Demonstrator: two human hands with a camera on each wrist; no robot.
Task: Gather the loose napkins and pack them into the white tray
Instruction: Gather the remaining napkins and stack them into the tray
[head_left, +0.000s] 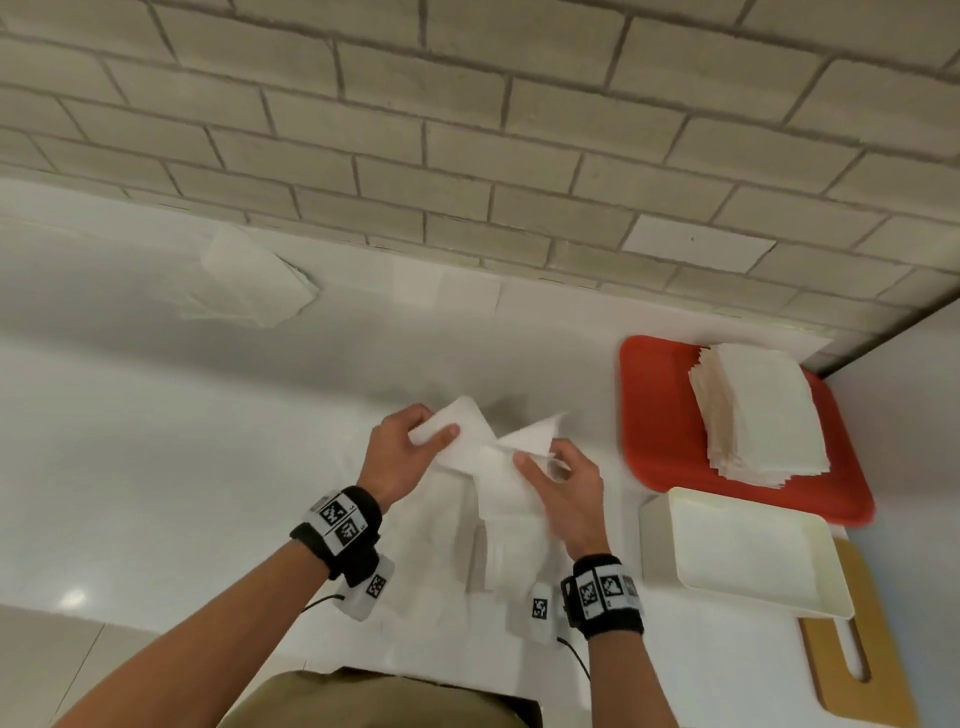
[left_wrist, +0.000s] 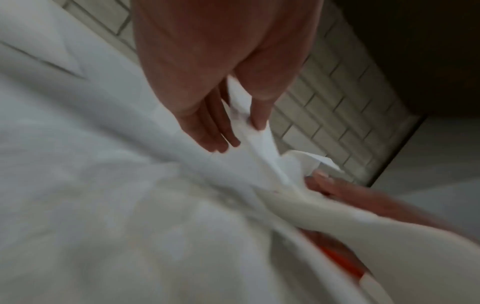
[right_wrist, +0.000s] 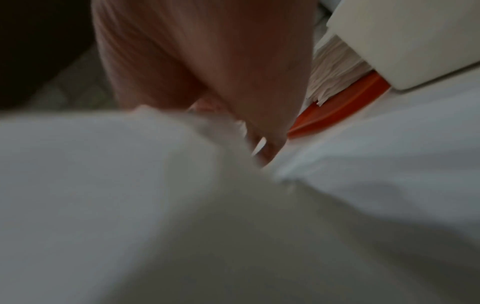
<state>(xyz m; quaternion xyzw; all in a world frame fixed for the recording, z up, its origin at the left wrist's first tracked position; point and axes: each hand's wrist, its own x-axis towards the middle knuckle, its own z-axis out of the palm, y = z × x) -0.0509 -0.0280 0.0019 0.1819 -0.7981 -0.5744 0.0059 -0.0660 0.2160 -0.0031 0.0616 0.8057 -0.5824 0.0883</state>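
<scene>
Hard to make out: both wrist views blurred, mostly smeared white paper and counter. Right wrist view too soft to count fingers; only a blurred palm over a blurred white sheet. Under the hands in the head view, more white paper on the white surface, edges lost against it.

From the left: a loose pile of napkins (head_left: 254, 283) far back on the counter (head_left: 130, 441), near the wall, well apart from both hands. Then the left hand (head_left: 402, 454), thumb on top and fingers curled beneath, pinching one end of a white napkin (head_left: 478, 441); same pinch plain in the left wrist view (left_wrist: 218, 98), thumb against fingers with paper (left_wrist: 259, 144) between. Then the right hand (head_left: 563, 486), thumb and fingers closed on the napkin's other end, a corner sticking up above it. Napkin held above the counter, between the two hands, centre of the scene.

Further right: red tray (head_left: 654, 415) bearing a neat stack of napkins (head_left: 758, 410); just in front of it the white tray (head_left: 660, 540), near the right hand, resting partly on a wooden cutting board (head_left: 862, 670).

White counter against a pale brick-pattern tiled wall (head_left: 467, 130); glossy floor tiles at lower left.
</scene>
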